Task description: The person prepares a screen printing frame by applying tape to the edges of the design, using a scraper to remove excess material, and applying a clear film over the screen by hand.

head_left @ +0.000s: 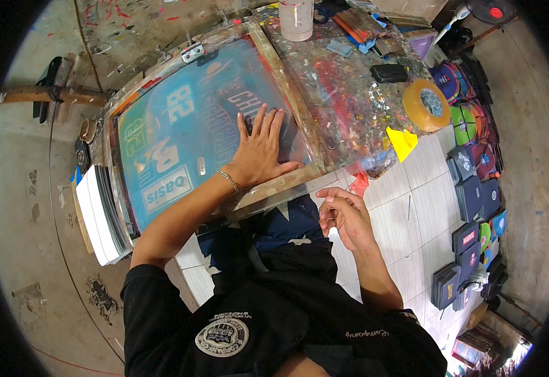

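Note:
My left hand [258,146] lies flat on the blue mesh of a wooden-framed printing screen [189,151], its fingers stretched and slightly apart. The screen carries several pale stencil designs, and my left palm covers part of one near the right side. A metal hinge clamp [192,53] sits at the frame's far edge. My right hand [348,218] hovers in front of the table's near edge, off the screen. Its fingers are loosely bent and apart, with nothing visible held in them. What lies beneath the screen is hidden.
A paint-stained table [343,94] bears a tape roll [426,105], a black case [389,73], a clear cup [296,22] and a yellow scrap [402,144]. A stack of white-topped sheets [98,217] stands left of the screen. Dark folded pieces [469,198] lie in piles on the right.

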The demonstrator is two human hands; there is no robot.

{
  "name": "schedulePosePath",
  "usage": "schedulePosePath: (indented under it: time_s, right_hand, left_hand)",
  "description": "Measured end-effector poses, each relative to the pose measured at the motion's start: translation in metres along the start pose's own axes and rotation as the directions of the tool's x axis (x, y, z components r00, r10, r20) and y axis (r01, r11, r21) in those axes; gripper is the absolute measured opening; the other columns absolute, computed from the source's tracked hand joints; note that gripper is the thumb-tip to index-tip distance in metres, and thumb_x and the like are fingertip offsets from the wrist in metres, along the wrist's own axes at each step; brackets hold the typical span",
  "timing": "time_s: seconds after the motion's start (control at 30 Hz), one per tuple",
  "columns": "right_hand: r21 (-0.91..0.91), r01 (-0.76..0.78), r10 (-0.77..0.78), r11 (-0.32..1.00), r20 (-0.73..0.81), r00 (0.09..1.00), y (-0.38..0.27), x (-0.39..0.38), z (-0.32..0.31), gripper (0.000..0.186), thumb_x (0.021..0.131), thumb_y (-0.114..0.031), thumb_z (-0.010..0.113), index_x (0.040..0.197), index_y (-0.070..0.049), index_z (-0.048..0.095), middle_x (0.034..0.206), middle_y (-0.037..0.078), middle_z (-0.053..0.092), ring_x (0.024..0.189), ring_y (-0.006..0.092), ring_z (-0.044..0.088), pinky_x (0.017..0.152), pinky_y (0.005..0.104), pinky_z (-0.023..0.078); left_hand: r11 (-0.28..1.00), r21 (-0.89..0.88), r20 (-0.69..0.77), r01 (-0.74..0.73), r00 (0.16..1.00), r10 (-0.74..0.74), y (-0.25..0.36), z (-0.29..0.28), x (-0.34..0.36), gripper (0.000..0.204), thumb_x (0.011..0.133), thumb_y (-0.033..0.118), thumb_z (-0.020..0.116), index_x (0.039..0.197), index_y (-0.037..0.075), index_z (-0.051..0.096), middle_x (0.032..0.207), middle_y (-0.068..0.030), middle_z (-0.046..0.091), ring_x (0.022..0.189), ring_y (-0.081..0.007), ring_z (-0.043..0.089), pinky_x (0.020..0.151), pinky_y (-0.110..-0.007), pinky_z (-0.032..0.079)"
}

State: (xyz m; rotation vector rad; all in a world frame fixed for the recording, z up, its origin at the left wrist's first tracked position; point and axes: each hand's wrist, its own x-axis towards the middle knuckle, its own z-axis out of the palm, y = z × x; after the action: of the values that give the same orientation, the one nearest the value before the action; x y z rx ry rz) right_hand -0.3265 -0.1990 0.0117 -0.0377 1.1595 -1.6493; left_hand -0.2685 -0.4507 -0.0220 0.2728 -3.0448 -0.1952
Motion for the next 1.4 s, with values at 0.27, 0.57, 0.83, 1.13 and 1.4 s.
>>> schedulePosePath:
  time_s: [0.27,0.57,0.83,1.13,1.4]
  right_hand:
    - [-0.018,0.051,-0.052,0.999,-0.030,0.998,-0.003,-0.005,-0.003,0.020,0.094,-0.014,0.056,0.104,0.001,0.064,0.070,0.006,0.062,0.056,0.0120,0.059,0.048,0.0246,0.049]
    - [-0.053,0.076,-0.079,0.996,-0.046,0.996,0.001,0.000,0.002,0.021,0.093,-0.012,0.054,0.104,0.004,0.063,0.069,0.007,0.060,0.056,0.0133,0.055,0.051,0.0266,0.047]
    - [-0.067,0.125,-0.133,0.990,-0.121,0.984,-0.004,-0.009,-0.012,0.020,0.092,-0.012,0.056,0.104,0.003,0.063,0.069,0.006,0.059,0.057,0.0130,0.056,0.052,0.0259,0.047]
    - [-0.083,0.062,-0.068,0.995,-0.079,0.995,-0.009,0.007,-0.007,0.018,0.094,-0.012,0.059,0.105,0.001,0.065,0.072,0.005,0.061,0.061,0.0116,0.058,0.055,0.0244,0.048]
    - [-0.055,0.162,-0.168,0.985,-0.112,0.979,-0.007,0.015,-0.011,0.017,0.093,-0.010,0.057,0.104,0.000,0.064,0.071,0.006,0.060,0.062,0.0120,0.056,0.055,0.0254,0.046]
  left_hand:
    - [0.987,-0.109,0.040,0.119,0.993,-0.115,0.011,-0.001,0.009,0.115,0.073,0.070,0.067,0.146,-0.006,0.021,0.150,-0.0260,0.027,0.147,-0.0425,0.012,0.112,-0.070,0.004]
    - [0.954,-0.298,-0.012,0.015,1.000,-0.019,0.018,-0.031,-0.007,0.081,0.083,0.048,0.070,0.139,-0.002,0.036,0.145,-0.0240,0.035,0.139,-0.0421,0.029,0.114,-0.059,0.022]
    - [0.797,-0.586,0.012,-0.142,0.983,0.184,0.049,-0.033,-0.012,0.031,0.092,0.021,0.064,0.114,-0.001,0.062,0.115,-0.0188,0.064,0.106,-0.0372,0.061,0.092,-0.041,0.049]
    - [0.938,-0.298,-0.179,-0.179,0.975,0.129,0.079,-0.027,-0.043,0.069,0.076,0.014,0.075,0.134,-0.008,0.045,0.132,-0.0262,0.053,0.123,-0.0406,0.052,0.104,-0.044,0.043]
    - [0.946,-0.093,-0.078,-0.310,0.950,0.303,0.075,-0.024,-0.061,0.065,0.087,0.032,0.063,0.140,0.000,0.045,0.148,-0.0187,0.042,0.142,-0.0277,0.035,0.120,-0.045,0.018]
